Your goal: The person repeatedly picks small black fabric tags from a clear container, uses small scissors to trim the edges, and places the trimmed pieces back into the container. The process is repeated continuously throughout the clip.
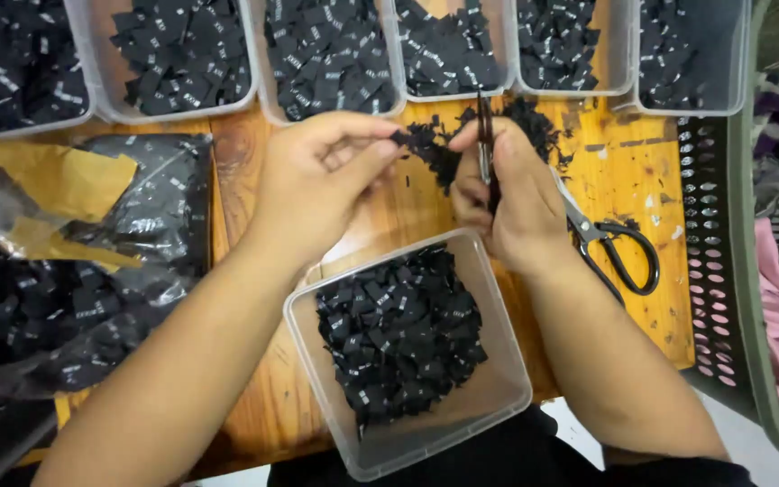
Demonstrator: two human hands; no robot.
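Observation:
My left hand pinches a small black fabric label between thumb and fingertips above the wooden table. My right hand grips small dark thread snips, blades pointing up close to the label. A loose heap of black labels lies on the table just behind both hands. Directly below the hands stands a clear plastic tub half full of black labels with white print.
Black-handled scissors lie right of my right hand. A row of clear tubs filled with black labels lines the far edge. A plastic bag of labels with brown paper lies left. A green perforated basket with cloth stands right.

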